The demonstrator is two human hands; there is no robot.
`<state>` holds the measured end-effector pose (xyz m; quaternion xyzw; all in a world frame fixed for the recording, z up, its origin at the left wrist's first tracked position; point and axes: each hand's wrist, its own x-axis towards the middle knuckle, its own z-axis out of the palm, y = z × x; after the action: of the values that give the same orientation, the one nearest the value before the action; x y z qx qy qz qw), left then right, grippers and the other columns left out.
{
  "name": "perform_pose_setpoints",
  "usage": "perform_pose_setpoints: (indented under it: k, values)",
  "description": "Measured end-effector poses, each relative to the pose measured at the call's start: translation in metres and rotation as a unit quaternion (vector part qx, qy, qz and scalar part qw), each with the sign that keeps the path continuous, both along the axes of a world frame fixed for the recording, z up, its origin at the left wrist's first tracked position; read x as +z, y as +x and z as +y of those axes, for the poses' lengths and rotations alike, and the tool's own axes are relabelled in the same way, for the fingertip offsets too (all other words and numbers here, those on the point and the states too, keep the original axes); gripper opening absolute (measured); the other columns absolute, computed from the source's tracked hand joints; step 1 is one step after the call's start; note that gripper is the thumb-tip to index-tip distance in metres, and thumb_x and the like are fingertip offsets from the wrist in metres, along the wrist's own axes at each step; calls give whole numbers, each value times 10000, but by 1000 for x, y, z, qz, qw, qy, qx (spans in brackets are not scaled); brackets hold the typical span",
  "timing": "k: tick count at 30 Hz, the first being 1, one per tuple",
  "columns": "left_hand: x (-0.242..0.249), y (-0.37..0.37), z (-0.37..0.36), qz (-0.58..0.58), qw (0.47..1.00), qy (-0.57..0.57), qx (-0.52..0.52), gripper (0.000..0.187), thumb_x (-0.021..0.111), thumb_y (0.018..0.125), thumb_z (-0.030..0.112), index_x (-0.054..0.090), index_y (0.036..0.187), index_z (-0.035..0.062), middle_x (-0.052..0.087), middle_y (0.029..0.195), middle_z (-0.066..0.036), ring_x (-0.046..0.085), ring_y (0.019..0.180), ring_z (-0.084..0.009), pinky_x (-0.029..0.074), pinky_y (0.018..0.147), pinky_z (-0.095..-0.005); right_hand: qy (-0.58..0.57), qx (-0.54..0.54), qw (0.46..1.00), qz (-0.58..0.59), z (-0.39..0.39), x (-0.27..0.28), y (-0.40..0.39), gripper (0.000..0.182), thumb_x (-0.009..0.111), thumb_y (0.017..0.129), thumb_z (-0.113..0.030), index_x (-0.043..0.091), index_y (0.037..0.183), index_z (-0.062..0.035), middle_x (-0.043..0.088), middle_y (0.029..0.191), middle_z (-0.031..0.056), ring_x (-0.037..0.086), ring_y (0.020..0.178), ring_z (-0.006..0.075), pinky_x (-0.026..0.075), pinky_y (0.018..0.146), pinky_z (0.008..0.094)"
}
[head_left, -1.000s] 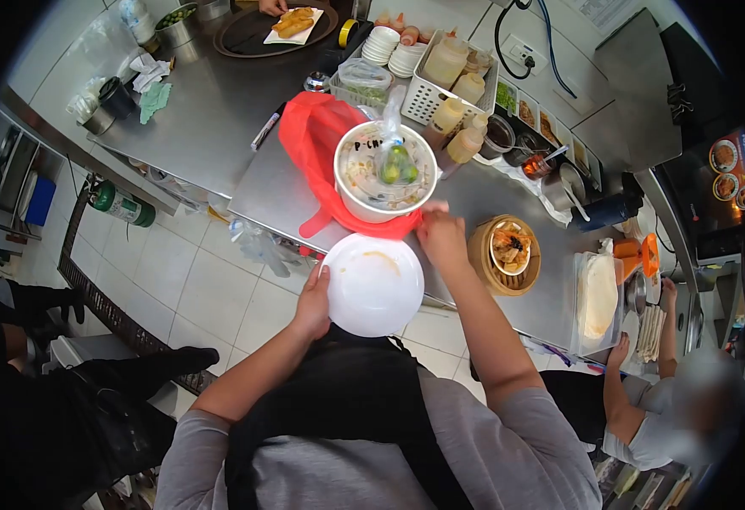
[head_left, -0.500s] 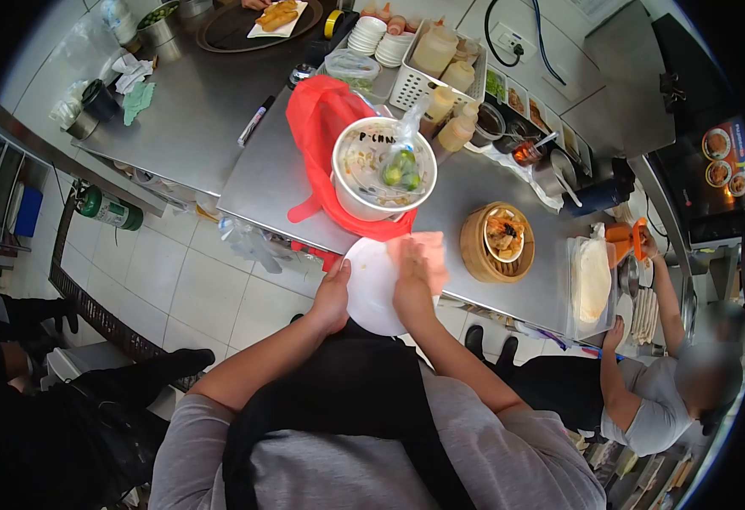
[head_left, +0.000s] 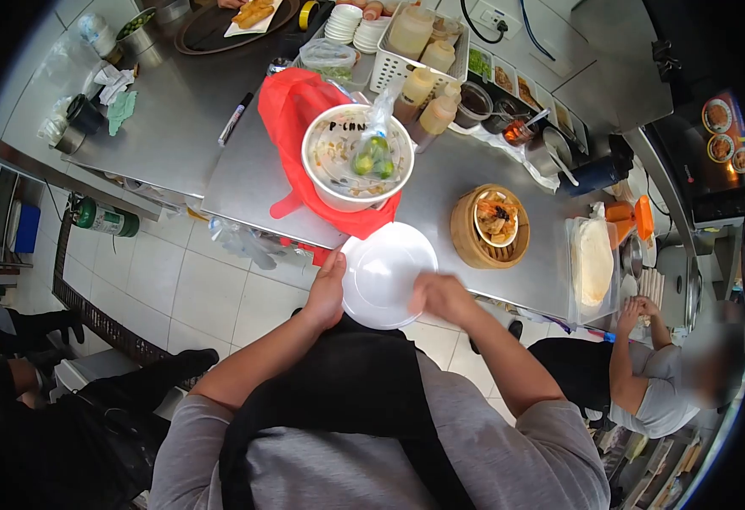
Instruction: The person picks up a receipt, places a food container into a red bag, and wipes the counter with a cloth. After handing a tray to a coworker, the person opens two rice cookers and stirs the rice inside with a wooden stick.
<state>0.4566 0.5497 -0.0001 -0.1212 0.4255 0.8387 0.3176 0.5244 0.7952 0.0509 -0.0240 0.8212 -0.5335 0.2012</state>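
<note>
Before my body is a round white plate (head_left: 387, 272), gripped at its left rim by my left hand (head_left: 328, 289). My right hand (head_left: 442, 297) is at the plate's right edge, its fingers smeared by motion, so what they hold cannot be made out. Just beyond the plate stands a white tub (head_left: 338, 194) with a marked clear lid, set in an opened red plastic bag (head_left: 281, 106). On the lid rests a small clear bag of green citrus fruits (head_left: 373, 160). To the right, a bamboo steamer (head_left: 468, 246) holds a small dish of food (head_left: 497, 219).
A white basket of squeeze bottles (head_left: 387, 71) stands at the back, beside sauce containers (head_left: 474, 102). A clear tray (head_left: 603, 297) lies at the right, near a co-worker's hands (head_left: 637, 313). A marker (head_left: 236, 119) lies on the steel counter (head_left: 177, 144).
The pink cloth that was under my right hand on the plate is out of sight. My right hand has moved right to the rim. The co-worker's hands have come together.
</note>
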Motion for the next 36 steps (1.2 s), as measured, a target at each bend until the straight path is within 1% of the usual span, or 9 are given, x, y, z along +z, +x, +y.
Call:
perform_pose_setpoints:
  k: [4, 8, 12, 14, 17, 21, 22, 24, 36]
  values:
    - [16, 4, 9, 35, 997, -58, 26, 424, 324, 1065, 264, 380, 1428, 52, 494, 1364, -124, 476, 1253, -214, 392, 1053, -365, 218, 3, 914, 342, -10, 17, -41, 110, 530, 850, -69, 624, 907, -62, 641, 850, 111, 621, 828, 302, 459, 786, 427]
    - [25, 4, 6, 107, 990, -88, 20, 422, 344, 1063, 245, 399, 1420, 28, 507, 1354, -121, 472, 1238, -183, 368, 1050, -321, 297, 158, 929, 154, -29, 7, 2, 129, 586, 784, -97, 652, 894, -111, 666, 829, 71, 645, 816, 263, 476, 774, 393]
    - [38, 4, -20, 114, 987, -102, 51, 398, 345, 1058, 217, 430, 1387, 10, 549, 1282, -127, 513, 1173, -183, 390, 1023, -324, 222, -20, 949, 223, -18, 29, -17, 95, 583, 816, -131, 621, 902, -139, 675, 856, 39, 644, 815, 266, 446, 811, 434]
    - [61, 3, -41, 188, 954, -234, 12, 393, 352, 1053, 226, 463, 1350, -6, 557, 1258, -125, 522, 1156, -187, 391, 1011, -318, 352, -19, 854, 384, -4, 63, -49, 284, 678, 777, -169, 655, 1060, -147, 646, 1105, 54, 628, 960, 286, 440, 870, 449]
    - [95, 7, -66, 265, 908, -323, 23, 393, 357, 1050, 244, 498, 1308, -17, 564, 1243, -128, 529, 1147, -197, 394, 1002, -320, 368, -99, 849, 366, 56, 86, -68, 426, 693, 794, -204, 610, 1210, -166, 536, 1322, 96, 578, 1113, 295, 474, 876, 469]
    - [140, 15, -84, 332, 858, -391, 21, 397, 355, 1052, 259, 525, 1275, -21, 575, 1228, -139, 533, 1158, -214, 393, 1010, -342, 498, -297, 796, 172, 167, 51, -34, 455, 589, 895, -200, 488, 1321, -75, 595, 1209, 180, 649, 952, 336, 547, 751, 437]
    - [151, 17, -83, 340, 851, -401, 16, 401, 355, 1052, 266, 531, 1271, -20, 578, 1224, -144, 536, 1159, -220, 395, 1011, -349, 496, -298, 797, 174, 172, 44, -29, 455, 589, 895, -200, 488, 1321, -75, 595, 1209, 180, 649, 952, 336, 547, 751, 437]
    - [171, 16, -71, 360, 832, -423, 7, 392, 361, 1051, 259, 536, 1264, -20, 594, 1203, -147, 551, 1145, -231, 401, 1006, -353, 201, -328, 922, -50, 179, 35, -18, 435, 510, 932, -154, 433, 1342, -32, 645, 1045, 199, 680, 773, 307, 565, 580, 390]
    - [147, -31, 79, 369, 874, -316, -6, 351, 363, 1036, 164, 517, 1302, -4, 600, 1204, -123, 558, 1125, -186, 408, 991, -309, 133, -313, 937, 88, 180, 97, -13, 375, 452, 935, -57, 464, 1298, 36, 641, 893, 161, 619, 525, 181, 513, 434, 300]
